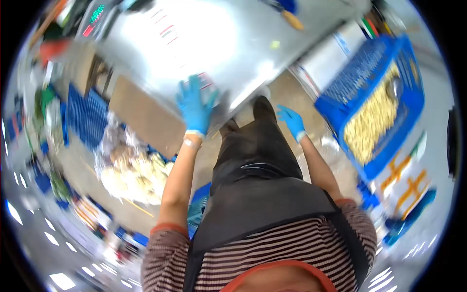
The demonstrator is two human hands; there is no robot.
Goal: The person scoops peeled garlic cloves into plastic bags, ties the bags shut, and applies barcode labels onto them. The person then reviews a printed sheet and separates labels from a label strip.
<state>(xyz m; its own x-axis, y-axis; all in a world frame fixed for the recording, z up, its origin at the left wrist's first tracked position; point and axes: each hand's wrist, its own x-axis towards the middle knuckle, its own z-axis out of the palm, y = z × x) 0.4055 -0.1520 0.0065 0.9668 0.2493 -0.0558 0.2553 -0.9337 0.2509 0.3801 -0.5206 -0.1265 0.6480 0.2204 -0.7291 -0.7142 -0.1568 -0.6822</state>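
My left hand (195, 104), in a blue glove, lies on the near edge of the shiny metal table (233, 44) with its fingers spread and nothing held. Under its fingertips and just beyond them are small red-marked strips (167, 30) in a row on the metal. My right hand (291, 120), also gloved in blue, hangs beside my dark apron, below the table edge. Its fingers are stretched out and hold nothing. To the right of it stands a blue basket (335, 104) with pale, thin pieces (372, 119) and a round metal object (394, 88) inside.
A scale with a lit display (96, 14) stands at the table's upper left. A yellow-handled tool (292, 20) lies at the far edge. Cardboard (143, 117), a bag of pale produce (134, 177) and a blue crate (86, 117) are at the left.
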